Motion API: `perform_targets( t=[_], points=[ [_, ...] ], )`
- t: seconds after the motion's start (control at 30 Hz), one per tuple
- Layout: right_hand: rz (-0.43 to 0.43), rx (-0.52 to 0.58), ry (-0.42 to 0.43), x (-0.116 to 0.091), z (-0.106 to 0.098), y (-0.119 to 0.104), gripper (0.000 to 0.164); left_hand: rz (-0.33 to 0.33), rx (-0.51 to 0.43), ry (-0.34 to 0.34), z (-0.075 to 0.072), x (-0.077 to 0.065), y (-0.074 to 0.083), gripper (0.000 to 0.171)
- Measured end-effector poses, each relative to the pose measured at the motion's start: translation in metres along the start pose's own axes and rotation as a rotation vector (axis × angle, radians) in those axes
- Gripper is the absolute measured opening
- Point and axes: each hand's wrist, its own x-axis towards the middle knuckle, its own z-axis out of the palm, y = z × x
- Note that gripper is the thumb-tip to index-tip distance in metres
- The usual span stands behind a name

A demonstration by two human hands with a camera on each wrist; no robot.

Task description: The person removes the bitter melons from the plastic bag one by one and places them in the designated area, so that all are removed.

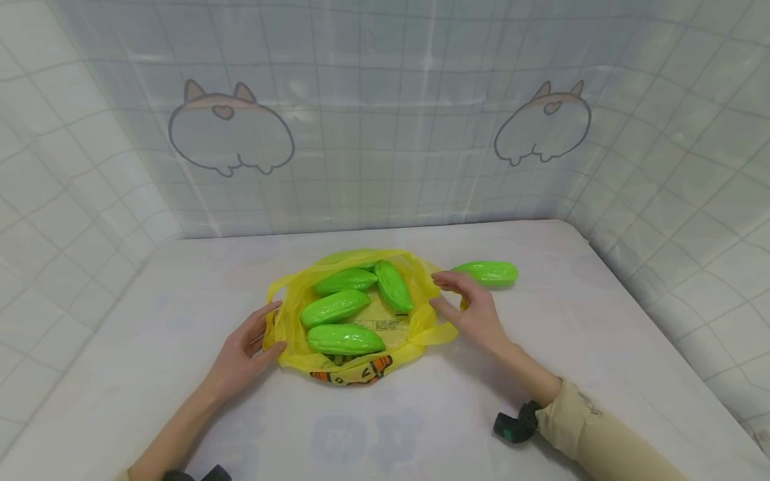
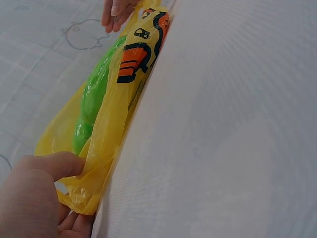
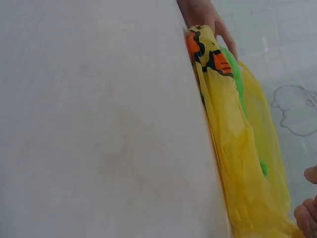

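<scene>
A yellow plastic bag (image 1: 433, 334) with an orange and black print lies with its mouth spread wide. Several shiny bright green, cucumber-shaped pieces (image 1: 345, 339) rest inside it. One more green piece (image 1: 490, 273) lies outside, behind the right hand. At the bag's left side, my left hand (image 1: 240, 351) holds the edge, the thumb (image 2: 64, 164) over the plastic and the fingers lower down around its bunched corner. My right hand (image 1: 475, 310) is at the right edge near a loose handle, thumb and fingers apart. In the right wrist view, only its fingertips (image 3: 307, 213) show beside the bag.
The bag lies on a white table (image 1: 210, 280). Behind it hangs a gridded sheet (image 1: 385, 147) with animal drawings, and similar sheets flank both sides. A dark wrist device (image 1: 517, 424) sits on the right forearm.
</scene>
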Motion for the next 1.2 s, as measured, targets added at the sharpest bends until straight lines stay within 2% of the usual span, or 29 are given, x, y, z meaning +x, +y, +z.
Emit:
perform_targets(
  t=[0.1,0.3,0.47,0.87,1.2],
  points=[
    [0.034,-0.052,-0.004,0.001,0.007,-0.003,0.043,-0.002,-0.008,-0.003,0.000,0.000,0.000,0.067],
    [0.033,-0.107,-0.009,0.003,0.020,-0.003,0.044,-0.001,-0.001,-0.003,0.000,0.000,0.001,0.067],
    [0.070,-0.143,-0.022,0.004,0.030,-0.003,0.047,-0.002,-0.003,-0.001,0.000,0.000,0.002,0.067],
    [0.017,-0.216,0.014,0.003,0.055,-0.001,0.048,-0.002,-0.006,-0.001,0.001,-0.001,0.002,0.067],
    [0.054,-0.246,0.042,0.003,0.067,0.006,0.054,-0.002,0.004,0.003,0.001,-0.001,0.002,0.067]
  ],
)
